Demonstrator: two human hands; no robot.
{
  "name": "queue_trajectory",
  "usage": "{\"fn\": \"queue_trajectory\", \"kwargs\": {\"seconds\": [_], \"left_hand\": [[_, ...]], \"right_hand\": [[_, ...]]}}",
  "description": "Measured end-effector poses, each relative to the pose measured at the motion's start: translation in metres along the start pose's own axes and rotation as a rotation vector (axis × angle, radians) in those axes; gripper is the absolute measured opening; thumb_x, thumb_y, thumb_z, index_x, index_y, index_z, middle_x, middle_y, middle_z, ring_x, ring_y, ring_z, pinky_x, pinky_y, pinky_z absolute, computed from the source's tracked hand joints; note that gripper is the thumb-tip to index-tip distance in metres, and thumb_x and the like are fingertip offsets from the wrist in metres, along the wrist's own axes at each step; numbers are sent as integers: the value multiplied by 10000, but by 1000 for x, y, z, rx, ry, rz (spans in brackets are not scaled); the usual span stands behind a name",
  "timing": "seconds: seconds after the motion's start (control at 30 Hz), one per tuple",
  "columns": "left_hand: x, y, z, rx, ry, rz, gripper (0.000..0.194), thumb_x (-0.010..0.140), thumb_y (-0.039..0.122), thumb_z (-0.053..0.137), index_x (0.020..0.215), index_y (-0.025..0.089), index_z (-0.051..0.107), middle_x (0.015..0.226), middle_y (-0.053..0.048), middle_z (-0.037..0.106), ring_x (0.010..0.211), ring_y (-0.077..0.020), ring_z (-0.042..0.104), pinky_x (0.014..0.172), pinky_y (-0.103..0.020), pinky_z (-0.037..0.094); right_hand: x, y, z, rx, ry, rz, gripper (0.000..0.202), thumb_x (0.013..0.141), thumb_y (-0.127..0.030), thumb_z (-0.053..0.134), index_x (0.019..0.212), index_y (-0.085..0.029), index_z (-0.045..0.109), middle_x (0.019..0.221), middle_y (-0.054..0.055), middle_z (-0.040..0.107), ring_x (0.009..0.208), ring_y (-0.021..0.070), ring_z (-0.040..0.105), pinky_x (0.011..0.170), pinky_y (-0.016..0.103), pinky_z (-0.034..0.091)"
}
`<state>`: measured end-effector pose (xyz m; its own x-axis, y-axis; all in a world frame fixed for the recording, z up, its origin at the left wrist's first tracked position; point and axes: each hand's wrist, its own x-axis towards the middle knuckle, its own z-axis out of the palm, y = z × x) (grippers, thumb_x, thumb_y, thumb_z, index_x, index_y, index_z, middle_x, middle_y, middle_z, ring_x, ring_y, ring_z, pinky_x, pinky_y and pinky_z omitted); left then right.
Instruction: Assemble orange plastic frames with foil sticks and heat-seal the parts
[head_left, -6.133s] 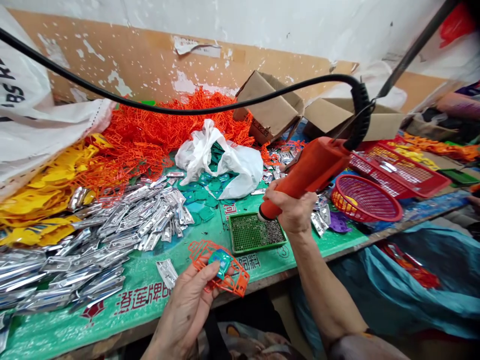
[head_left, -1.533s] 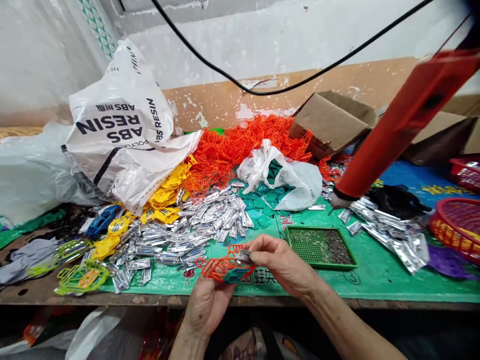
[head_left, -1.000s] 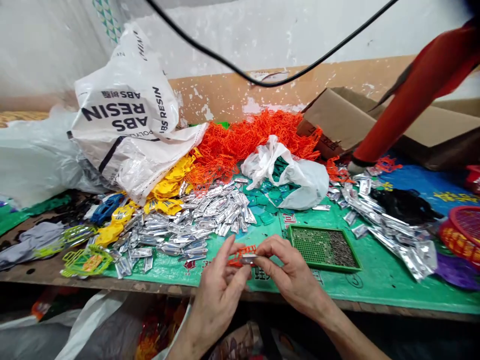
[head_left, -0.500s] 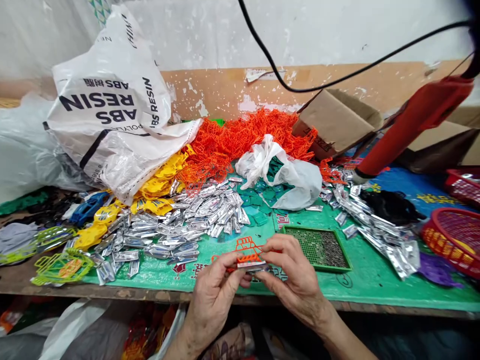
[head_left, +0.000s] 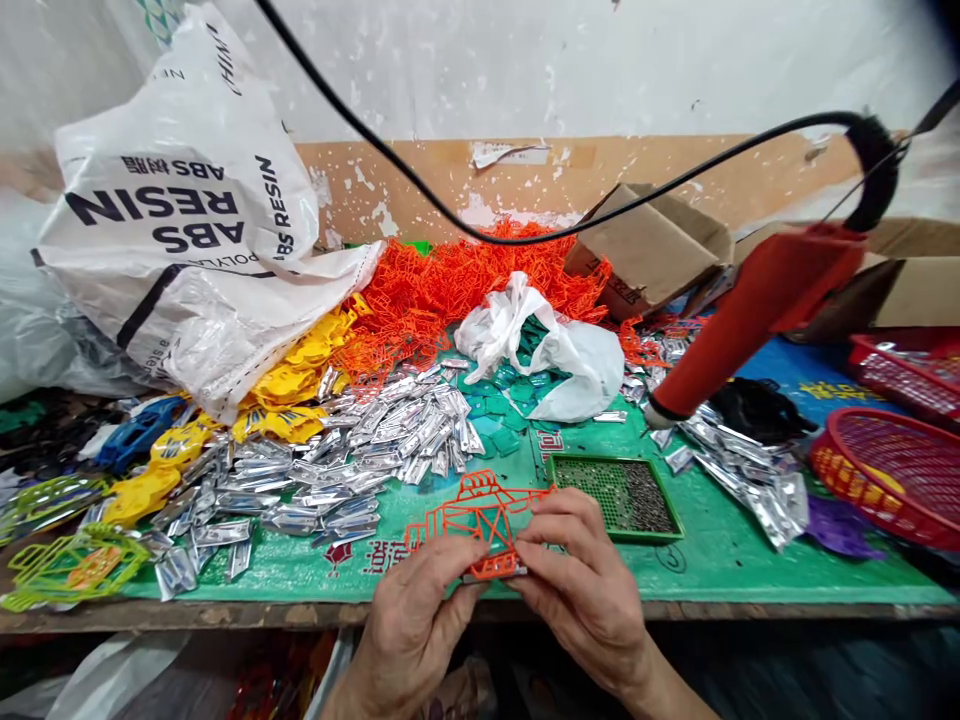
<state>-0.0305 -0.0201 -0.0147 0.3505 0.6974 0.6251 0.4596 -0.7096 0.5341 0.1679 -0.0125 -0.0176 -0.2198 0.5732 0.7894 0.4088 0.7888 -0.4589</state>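
Between my two hands is an orange plastic lattice frame (head_left: 484, 510), held low over the table's front edge. My left hand (head_left: 424, 610) pinches its left lower part with thumb and fingers. On the other side my right hand (head_left: 585, 590) grips the right lower part. A silvery piece shows at the frame's lower edge, mostly covered by my fingers. Just beyond my right hand lies a green tray (head_left: 619, 497) holding many small dark metal screws or pins. Silver parts (head_left: 307, 500) are heaped to the left of my left hand.
A red electric screwdriver (head_left: 757, 320) hangs from a black cable (head_left: 420, 180) at the right. Orange frames (head_left: 480, 275) pile up at the back, near a white bag (head_left: 577, 365) and green pieces. A large resin sack (head_left: 187, 220), yellow parts (head_left: 300, 370) and red baskets (head_left: 892, 480) flank them.
Both hands have lowered slightly, and the orange frame has tilted so that more of its lattice faces me. The view has shifted right, and the screwdriver appears further left.
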Motion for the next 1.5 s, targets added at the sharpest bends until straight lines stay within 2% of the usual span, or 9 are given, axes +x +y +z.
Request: {"fn": "queue_trajectory", "kwargs": {"seconds": [0.23,0.53,0.7,0.8,1.03,1.27,1.5], "left_hand": [[-5,-3,-4,72,-18,110,244,911,124,560,1141,187,605,940,-69,775,890,-138,737,874,-169,540],[-1,0,-6,39,-64,122,330,868,66,550,1158,211,611,930,-64,783,867,-167,749,811,-197,582],[1,1,-5,42,-93,130,372,850,43,551,1171,220,613,936,-62,786,854,-180,752,815,-227,590],[0,2,-1,71,-91,135,351,853,35,542,1153,201,612,928,-66,783,857,-169,749,828,-212,581],[-5,9,10,80,87,47,362,825,23,580,1137,205,558,994,-88,751,924,-174,730,838,-241,587],[-7,11,12,67,107,15,293,805,-16,544,969,226,551,951,-64,738,853,-151,727,765,-218,589],[-12,11,16,103,139,1,323,838,17,562,1095,212,541,959,-72,732,867,-148,724,808,-219,583]], "right_hand": [[-5,-4,-2,-58,5,-12,64,954,-185,579,990,-171,630,878,60,669,928,241,552,885,473,400],[-8,-4,-4,-49,-2,14,69,954,-191,576,981,-173,637,865,52,675,917,234,555,868,463,398],[-11,-2,-3,-56,-7,46,154,957,-197,564,1096,-187,629,858,52,661,892,225,553,833,440,413],[-13,-1,-3,-53,-11,41,141,964,-184,543,1073,-174,633,841,58,642,877,226,543,821,435,410],[-18,0,-2,-79,30,23,138,943,-146,561,1050,-173,644,821,60,636,851,226,536,827,446,415],[-24,3,-2,-146,7,3,189,892,-91,594,1056,-169,648,862,72,648,886,238,542,874,481,407],[-29,4,-2,-193,-6,-42,186,916,-80,559,1074,-141,634,921,85,638,941,243,519,944,494,365]]}}
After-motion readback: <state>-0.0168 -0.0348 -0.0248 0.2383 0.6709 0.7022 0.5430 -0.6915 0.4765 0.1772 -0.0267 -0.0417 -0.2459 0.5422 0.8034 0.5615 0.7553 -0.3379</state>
